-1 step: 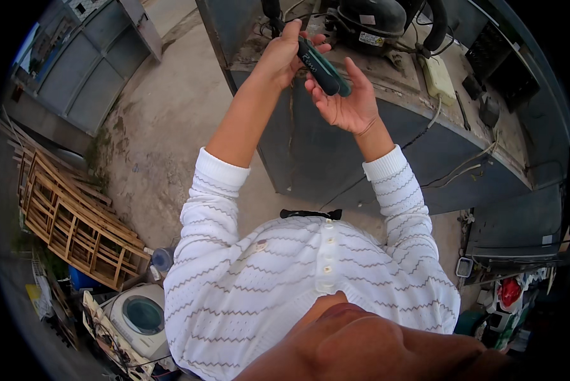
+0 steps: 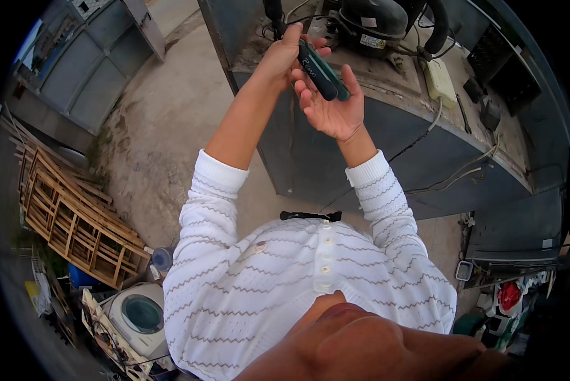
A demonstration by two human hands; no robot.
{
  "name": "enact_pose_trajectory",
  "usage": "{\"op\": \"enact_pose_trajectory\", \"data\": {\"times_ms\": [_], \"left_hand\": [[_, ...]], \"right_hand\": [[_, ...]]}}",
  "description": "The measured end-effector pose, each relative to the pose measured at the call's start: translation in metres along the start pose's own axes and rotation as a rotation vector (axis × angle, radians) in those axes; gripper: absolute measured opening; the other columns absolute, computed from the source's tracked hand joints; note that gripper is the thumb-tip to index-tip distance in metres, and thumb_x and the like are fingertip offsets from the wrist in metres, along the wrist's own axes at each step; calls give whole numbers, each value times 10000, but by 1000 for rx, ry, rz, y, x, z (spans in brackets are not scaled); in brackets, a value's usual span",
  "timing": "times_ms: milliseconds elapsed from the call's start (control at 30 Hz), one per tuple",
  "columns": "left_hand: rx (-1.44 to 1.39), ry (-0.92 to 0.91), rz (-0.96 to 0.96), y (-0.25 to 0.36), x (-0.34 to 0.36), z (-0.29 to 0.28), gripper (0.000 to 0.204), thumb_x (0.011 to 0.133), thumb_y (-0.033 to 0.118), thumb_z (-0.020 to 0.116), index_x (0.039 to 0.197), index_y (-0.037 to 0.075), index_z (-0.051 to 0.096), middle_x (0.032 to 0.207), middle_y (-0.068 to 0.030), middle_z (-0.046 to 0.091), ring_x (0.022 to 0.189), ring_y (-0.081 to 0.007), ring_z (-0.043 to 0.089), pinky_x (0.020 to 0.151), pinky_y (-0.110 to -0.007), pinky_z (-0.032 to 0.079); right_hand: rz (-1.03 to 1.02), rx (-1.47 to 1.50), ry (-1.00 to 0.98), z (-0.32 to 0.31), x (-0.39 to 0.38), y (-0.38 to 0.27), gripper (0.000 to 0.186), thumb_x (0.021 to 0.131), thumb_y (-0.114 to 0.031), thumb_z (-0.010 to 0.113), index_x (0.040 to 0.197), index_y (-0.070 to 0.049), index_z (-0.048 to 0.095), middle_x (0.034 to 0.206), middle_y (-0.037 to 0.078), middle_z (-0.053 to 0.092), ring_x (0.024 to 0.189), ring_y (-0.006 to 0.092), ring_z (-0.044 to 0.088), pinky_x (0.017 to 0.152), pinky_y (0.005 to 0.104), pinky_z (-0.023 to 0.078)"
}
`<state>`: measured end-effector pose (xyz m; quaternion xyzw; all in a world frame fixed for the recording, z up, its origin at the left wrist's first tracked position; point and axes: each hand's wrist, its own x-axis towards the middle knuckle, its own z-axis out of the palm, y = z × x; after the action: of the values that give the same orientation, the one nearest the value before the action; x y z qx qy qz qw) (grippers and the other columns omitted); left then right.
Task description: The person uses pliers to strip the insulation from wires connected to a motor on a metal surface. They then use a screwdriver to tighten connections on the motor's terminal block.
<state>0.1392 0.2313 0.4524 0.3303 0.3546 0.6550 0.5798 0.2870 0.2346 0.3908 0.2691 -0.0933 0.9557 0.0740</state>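
Observation:
A long tool with two dark green and black handles, with pale handwriting on one, slants over the near edge of the workbench. My left hand is closed around its upper part. The tool's far end is hard to make out beside a black upright piece at the top edge. Below the handle ends, my right hand is turned palm up with thumb and fingers apart. Its fingers lie beside and partly behind the handles; whether they touch is unclear. A black compressor with a label sits on the bench just beyond.
The grey metal bench carries cables, a cream power strip and small dark parts. Wires hang down its front. Stacked wooden frames and a white top-loading machine stand at left. A grey metal gate is at far left.
My right hand has shifted slightly left and down, nearer my left hand, with its fingers farther along the handles. The handle ends have dipped a little. My left hand keeps its grip.

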Motion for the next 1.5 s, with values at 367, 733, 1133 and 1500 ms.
{"op": "enact_pose_trajectory", "data": {"times_ms": [367,733,1133,1500], "left_hand": [[-93,-308,-10,-3,-4,-42,415,1018,445,503,1093,43,573,1244,-177,638,1117,-280,643,1015,-399,510],[90,-213,-63,-8,-25,-33,535,964,571,557,1129,67,630,1055,-76,675,993,-172,637,876,-356,526],[-305,-248,127,-36,10,15,411,916,479,691,1035,91,627,1013,-59,674,993,-185,647,920,-365,529],[-360,2,49,-43,25,2,310,904,385,725,961,92,641,878,-35,704,846,-161,691,781,-350,579]], "right_hand": [[-74,222,38,4,27,25,610,959,-326,616,1352,72,371,1072,77,459,891,165,469,799,328,452],[294,-1405,1089,67,29,-4,333,928,-385,643,1012,-71,571,830,20,516,711,136,505,679,308,486],[448,-3951,737,102,42,-37,473,755,-200,755,1082,7,483,871,123,613,759,253,689,581,308,556],[419,-2836,1047,99,27,-4,781,735,-577,789,1161,20,519,934,107,690,866,222,713,681,279,576]]}}
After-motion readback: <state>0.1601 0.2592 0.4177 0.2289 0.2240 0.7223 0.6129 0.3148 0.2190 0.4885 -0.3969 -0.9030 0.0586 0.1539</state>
